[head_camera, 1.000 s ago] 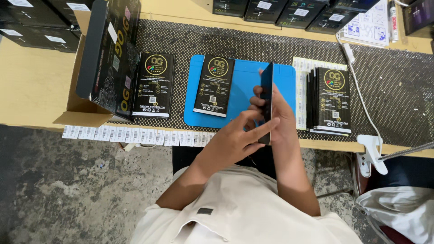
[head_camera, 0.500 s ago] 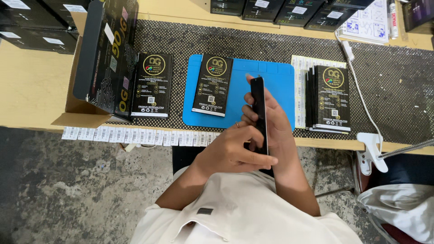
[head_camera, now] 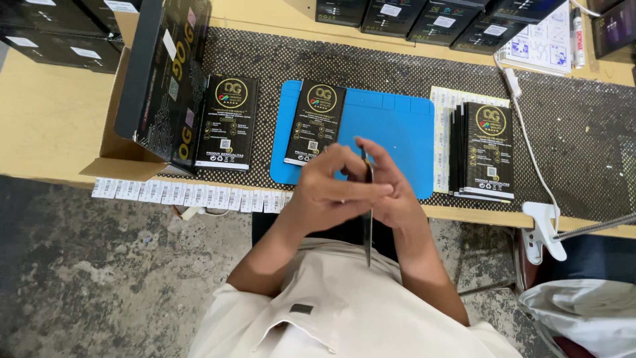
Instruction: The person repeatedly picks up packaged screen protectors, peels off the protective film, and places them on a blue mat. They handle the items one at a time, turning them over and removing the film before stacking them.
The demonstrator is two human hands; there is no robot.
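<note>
both hands up in front of the chest: left hand [head_camera: 331, 192] and right hand [head_camera: 391, 192] each in a pinching grip on a thin black flat panel [head_camera: 368, 229], seen edge-on as a dark sliver, held just over the counter [head_camera: 53, 119] edge near the blue mat [head_camera: 391, 126].

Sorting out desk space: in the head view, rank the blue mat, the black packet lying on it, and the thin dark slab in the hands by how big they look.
1. blue mat
2. black packet
3. thin dark slab, seen edge-on, so its real size is unsure.
</note>
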